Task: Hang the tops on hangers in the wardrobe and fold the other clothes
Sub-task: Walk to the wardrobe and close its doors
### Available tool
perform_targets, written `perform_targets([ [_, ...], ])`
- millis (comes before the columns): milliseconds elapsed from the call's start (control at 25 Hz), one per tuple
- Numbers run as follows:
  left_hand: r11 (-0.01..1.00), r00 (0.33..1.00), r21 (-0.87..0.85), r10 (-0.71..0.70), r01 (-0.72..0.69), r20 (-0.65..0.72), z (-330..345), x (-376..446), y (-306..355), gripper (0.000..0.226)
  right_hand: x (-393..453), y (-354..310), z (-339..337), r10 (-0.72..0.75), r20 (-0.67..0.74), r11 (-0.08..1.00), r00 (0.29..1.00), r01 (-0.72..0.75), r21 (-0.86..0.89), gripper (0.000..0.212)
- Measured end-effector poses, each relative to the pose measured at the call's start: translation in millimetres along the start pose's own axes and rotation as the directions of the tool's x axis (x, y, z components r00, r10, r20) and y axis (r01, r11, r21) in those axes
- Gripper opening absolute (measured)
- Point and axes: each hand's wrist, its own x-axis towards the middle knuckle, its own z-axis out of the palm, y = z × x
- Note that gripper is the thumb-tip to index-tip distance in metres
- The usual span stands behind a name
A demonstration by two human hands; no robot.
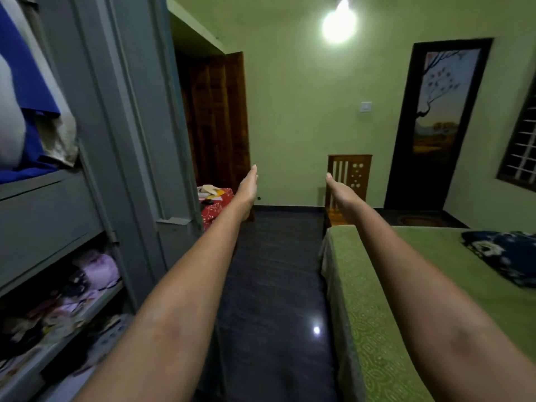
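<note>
Both my arms stretch straight out in front of me at chest height. My left hand (248, 187) and my right hand (340, 192) have straight fingers and hold nothing. The grey wardrobe (116, 140) stands open at my left; blue and white cloth (26, 91) hangs in its upper part, and heaped clothes (66, 297) fill its lower shelves. On the bed at the right lies a dark blue floral garment (501, 253). No hanger is in view.
A bed with a green patterned cover (374, 314) runs along the right. A dark floor strip (272, 285) lies between bed and wardrobe. A wooden chair (348, 181) stands at the bed's far end, and a red-covered stand with items (214, 204) sits by a wooden door (217, 117).
</note>
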Motion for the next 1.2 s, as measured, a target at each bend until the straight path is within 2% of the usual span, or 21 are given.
perform_targets([
  [240, 1.0, 0.999, 0.024, -0.016, 0.015, 0.048, 27.0, 57.7, -15.3, 0.062, 50.1, 27.6, -15.2, 0.044, 0.009, 0.998, 0.999, -0.045, 0.05, 0.075],
  [480, 0.997, 0.998, 0.069, -0.029, 0.025, 0.062, 52.2, 150.1, -39.6, 0.066, 148.5, 55.0, -25.8, 0.063, 0.036, 0.997, 0.997, -0.065, 0.031, 0.076],
  [680, 0.998, 0.999, 0.058, -0.021, 0.019, 0.033, 76.8, 252.0, -40.0, 0.067, 259.3, 54.8, -47.6, 0.052, 0.068, 0.999, 0.996, -0.052, 0.003, 0.081],
  [840, 1.0, 1.0, 0.025, 0.017, -0.017, 0.014, 93.5, 335.6, -42.8, 0.064, 347.6, 44.1, -62.2, 0.026, 0.043, 1.0, 0.999, -0.025, -0.007, 0.077],
  [1000, 0.999, 1.0, 0.038, -0.012, 0.011, 0.028, 107.5, 420.7, -72.7, 0.063, 433.8, 73.9, -57.8, 0.05, 0.046, 0.998, 0.998, -0.049, -0.03, 0.074],
  [1200, 0.998, 0.999, 0.051, 0.021, -0.023, 0.037, 107.9, 557.5, -89.3, 0.062, 556.6, 91.2, -48.8, 0.073, -0.005, 0.996, 0.997, -0.073, -0.044, 0.072],
])
